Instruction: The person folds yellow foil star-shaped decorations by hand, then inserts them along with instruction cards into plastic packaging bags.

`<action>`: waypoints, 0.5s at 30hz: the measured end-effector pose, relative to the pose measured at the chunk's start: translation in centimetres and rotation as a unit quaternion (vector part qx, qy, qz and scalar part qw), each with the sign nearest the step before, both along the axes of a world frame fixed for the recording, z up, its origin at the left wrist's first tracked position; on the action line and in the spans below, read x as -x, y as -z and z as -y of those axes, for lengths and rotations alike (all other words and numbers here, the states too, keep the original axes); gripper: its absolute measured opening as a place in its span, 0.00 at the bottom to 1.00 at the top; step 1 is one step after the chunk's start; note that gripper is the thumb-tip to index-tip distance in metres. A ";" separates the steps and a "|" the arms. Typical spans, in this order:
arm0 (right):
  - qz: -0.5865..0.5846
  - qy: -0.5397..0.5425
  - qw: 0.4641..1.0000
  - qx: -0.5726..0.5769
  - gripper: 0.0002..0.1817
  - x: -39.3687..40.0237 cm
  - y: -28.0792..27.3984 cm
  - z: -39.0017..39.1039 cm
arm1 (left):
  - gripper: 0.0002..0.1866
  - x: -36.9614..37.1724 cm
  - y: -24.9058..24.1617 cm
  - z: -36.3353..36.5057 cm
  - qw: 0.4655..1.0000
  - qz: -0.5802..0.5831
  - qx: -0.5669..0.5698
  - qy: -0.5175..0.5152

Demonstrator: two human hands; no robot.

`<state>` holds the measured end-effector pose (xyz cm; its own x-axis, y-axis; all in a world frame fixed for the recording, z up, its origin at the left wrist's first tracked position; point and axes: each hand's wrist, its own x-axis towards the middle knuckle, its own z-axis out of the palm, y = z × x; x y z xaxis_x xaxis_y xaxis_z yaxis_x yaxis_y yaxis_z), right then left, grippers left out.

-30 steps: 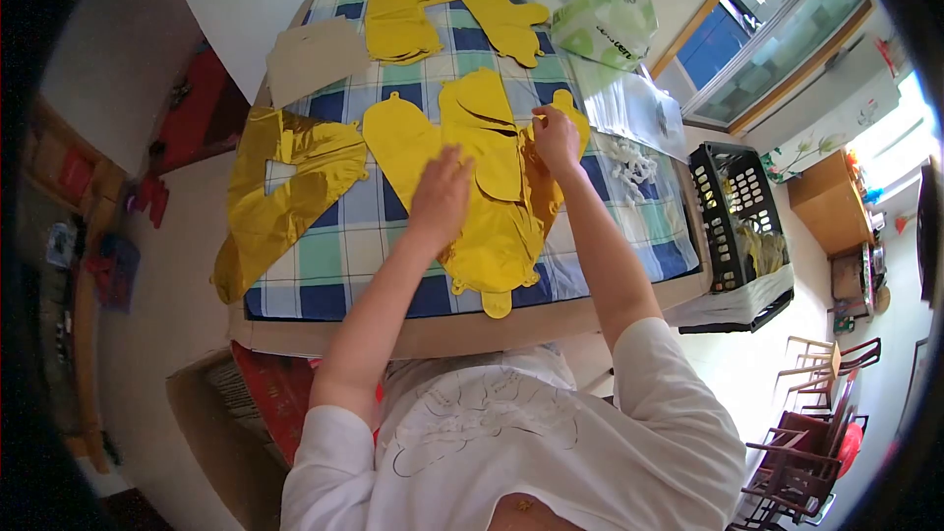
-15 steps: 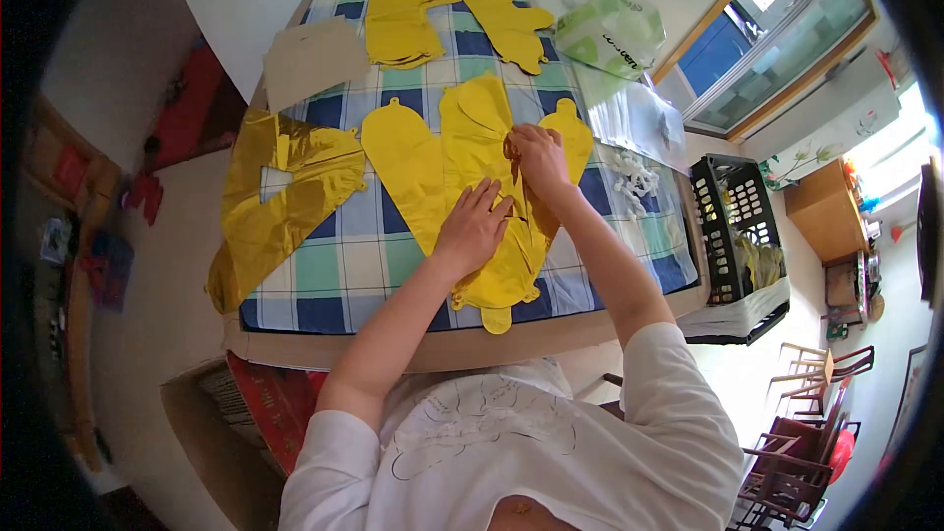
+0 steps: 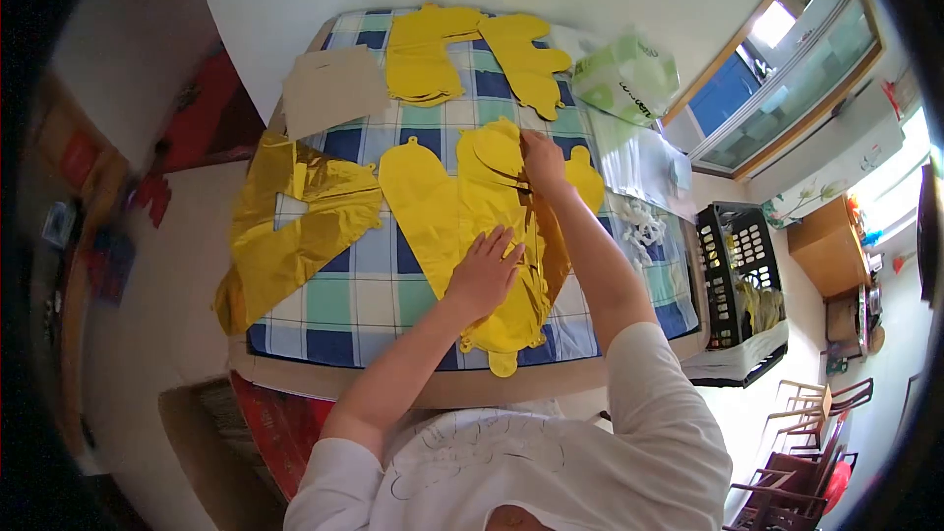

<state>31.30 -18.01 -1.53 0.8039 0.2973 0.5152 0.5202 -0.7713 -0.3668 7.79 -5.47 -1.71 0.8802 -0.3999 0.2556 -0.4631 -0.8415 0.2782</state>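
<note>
A flat, uninflated yellow foil balloon (image 3: 482,177) lies in front of me, its upper part folded over and creased. My left hand (image 3: 487,270) rests flat on its lower middle with the fingers stretched out. My right hand (image 3: 544,167) grips the right edge near the top, fingers closed, and partly hides what it pinches. A darker gold side of foil shows below that hand. Another yellow foil piece (image 3: 413,192) extends to the left, and a rounded yellow end (image 3: 586,177) sticks out at the right.
Several yellow foil shapes (image 3: 425,59) lie at the back of the checked cloth (image 3: 324,310). A shiny gold foil piece (image 3: 295,261) and cardboard (image 3: 334,88) are left. At right are a green-white bag (image 3: 629,79), clear plastic sleeves (image 3: 644,172), white ribbon (image 3: 641,226) and a black crate (image 3: 723,265).
My right hand has moved away from me along the foil to its upper right edge. The left hand stays flat on the balloon. The whole view has shifted, with the table lower in it.
</note>
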 end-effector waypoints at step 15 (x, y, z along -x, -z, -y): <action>0.008 0.124 0.990 -0.070 0.16 6.7 -3.1 5.0 | 0.23 0.2 0.0 -0.1 0.999 0.013 0.033 -0.003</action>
<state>24.59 -22.99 1.52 0.8344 0.0163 0.5509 0.3281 -0.8178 -0.4728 7.58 -5.42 -1.74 0.8753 -0.3762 0.3038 -0.4660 -0.8241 0.3221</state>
